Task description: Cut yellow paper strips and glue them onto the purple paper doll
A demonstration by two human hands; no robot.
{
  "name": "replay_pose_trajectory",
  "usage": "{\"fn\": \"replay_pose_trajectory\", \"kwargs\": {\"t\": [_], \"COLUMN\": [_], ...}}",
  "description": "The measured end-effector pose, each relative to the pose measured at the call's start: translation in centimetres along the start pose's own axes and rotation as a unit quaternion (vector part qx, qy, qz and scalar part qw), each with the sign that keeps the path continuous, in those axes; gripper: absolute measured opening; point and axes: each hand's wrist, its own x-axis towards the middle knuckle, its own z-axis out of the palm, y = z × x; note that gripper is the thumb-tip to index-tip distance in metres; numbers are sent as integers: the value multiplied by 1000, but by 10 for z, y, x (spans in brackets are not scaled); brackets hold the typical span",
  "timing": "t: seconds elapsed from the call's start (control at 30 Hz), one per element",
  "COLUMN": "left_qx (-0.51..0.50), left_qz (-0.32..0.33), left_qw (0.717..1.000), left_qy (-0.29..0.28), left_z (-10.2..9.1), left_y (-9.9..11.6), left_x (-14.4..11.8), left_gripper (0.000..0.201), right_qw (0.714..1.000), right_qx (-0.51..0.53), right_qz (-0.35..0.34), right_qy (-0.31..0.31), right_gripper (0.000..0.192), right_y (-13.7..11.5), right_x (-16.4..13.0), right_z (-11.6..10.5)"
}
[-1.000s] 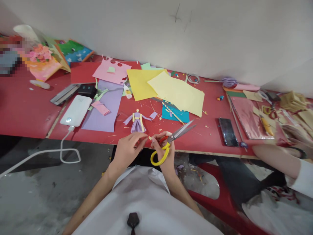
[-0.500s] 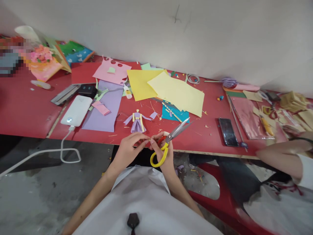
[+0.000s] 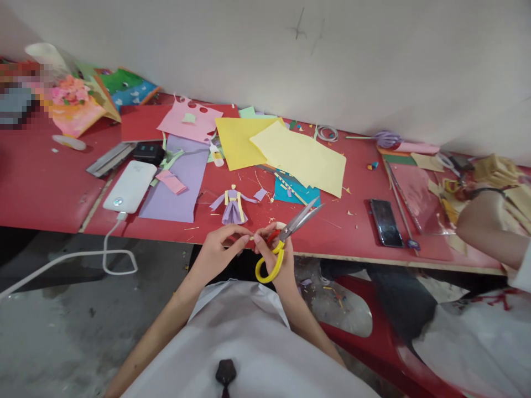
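My right hand point(image 3: 279, 260) is closed around yellow-handled scissors point(image 3: 270, 266), whose slightly parted blades point up and right over the table edge. Its thumb and forefinger meet the fingertips of my left hand point(image 3: 222, 249). Between the two hands is a tiny pale piece of paper point(image 3: 251, 237), pinched by my left thumb and forefinger and mostly hidden. Just beyond my left hand lies a paper doll figure point(image 3: 233, 205) in a purple dress with cream strips. A small purple scrap point(image 3: 260, 194) rests beside its sleeve.
Yellow sheets point(image 3: 305, 157), a blue sheet point(image 3: 298, 193) and a purple sheet point(image 3: 176, 190) lie on the red table point(image 3: 336, 235). A white power bank point(image 3: 129, 188) with a cable sits left, a phone point(image 3: 385, 222) right. A co-worker's arm point(image 3: 492, 224) reaches in at far right.
My hands stay almost in place, fingertips still together, with the scissors shifted very slightly. The co-worker's arm at the right has moved up and further over the table.
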Motion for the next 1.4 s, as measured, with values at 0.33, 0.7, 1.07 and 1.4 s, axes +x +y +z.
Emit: {"fn": "replay_pose_trajectory", "kwargs": {"t": [0.33,0.7,1.07,1.4], "left_qx": [48,74,68,63], "left_qz": [7,18,-4,-20], "left_qw": [998,997,998,998], "left_qy": [-32,5,7,0], "left_z": [-5,-1,1,1], "left_y": [8,6,3,4], "left_x": [-3,-4,-4,-4], "left_gripper": [10,9,10,13], "right_qw": [995,998,997,998], "right_qx": [-50,-27,13,9], "right_qz": [3,8,36,48], "right_qy": [-82,-62,-60,-49], "right_gripper": [27,31,35,38], "right_y": [-4,-2,-3,2], "right_x": [3,2,4,3], "right_z": [-10,-6,-7,-6]}}
